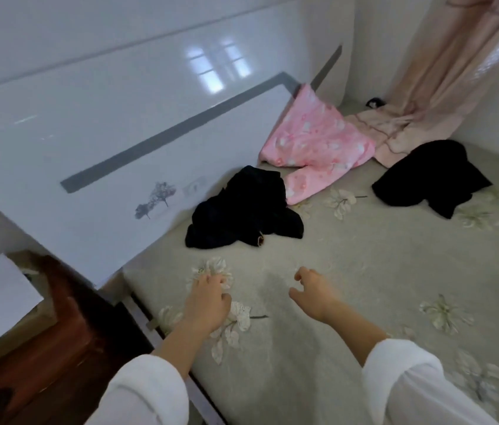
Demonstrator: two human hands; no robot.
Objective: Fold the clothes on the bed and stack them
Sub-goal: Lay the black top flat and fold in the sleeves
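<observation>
Clothes point(242, 207) lie crumpled on the bed point(364, 271); I see the left hand point(208, 299) and right hand point(312, 292) above it, loosely curled, holding nothing.

The glossy white headboard point(104, 124) with a grey stripe point(181, 128) reflects a window point(217, 67) — bright panes. A pink curtain point(456, 62) hangs in the corner; brown wooden furniture point(67, 342) stands at the left.

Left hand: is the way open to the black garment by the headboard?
Probably yes. The left hand holds nothing, and only bare sheet lies between it and that black garment.
</observation>
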